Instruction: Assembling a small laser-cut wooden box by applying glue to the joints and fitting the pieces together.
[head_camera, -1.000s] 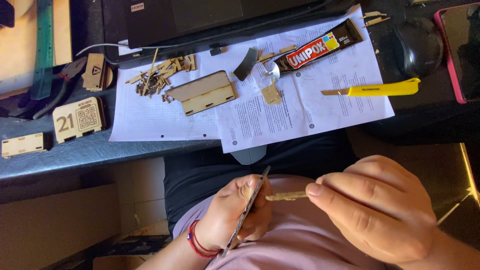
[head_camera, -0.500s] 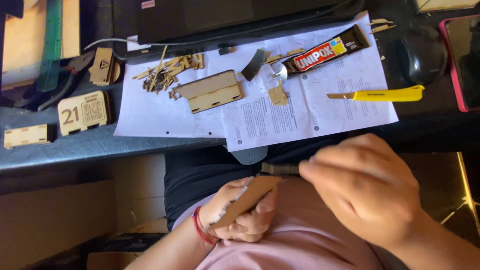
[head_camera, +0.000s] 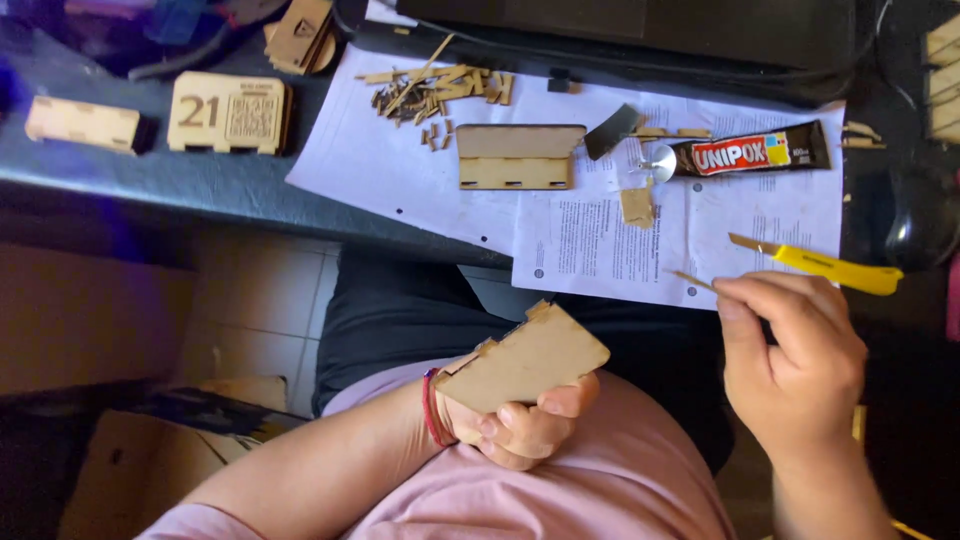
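Right hand (head_camera: 790, 350) with thin stick (head_camera: 692, 281) now away from wooden panel (head_camera: 525, 362).

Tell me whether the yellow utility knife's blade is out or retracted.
Out. The yellow utility knife lies on the desk with a short blade tip showing at its left end, beyond the handle.

White printed sheets (head_camera: 590, 250) cover the dark desk edge (head_camera: 200, 185), carrying a heap of thin wooden sticks and offcuts (head_camera: 435, 90), a slotted wooden box part (head_camera: 517, 156), a dark wedge-shaped scrap (head_camera: 612, 131), a small wood square (head_camera: 637, 207), a black and red glue tube (head_camera: 752, 153) with its round cap end (head_camera: 660, 162) beside it, and a yellow utility knife (head_camera: 825, 266) at the sheet's right edge; left on the bare desk sit an engraved wooden plaque (head_camera: 230, 112), a small plain wooden block (head_camera: 82, 123) and a stack of wooden pieces (head_camera: 300, 35), with a dark flat device (head_camera: 640, 25) along the top and a cardboard box (head_camera: 140, 465) down on the floor
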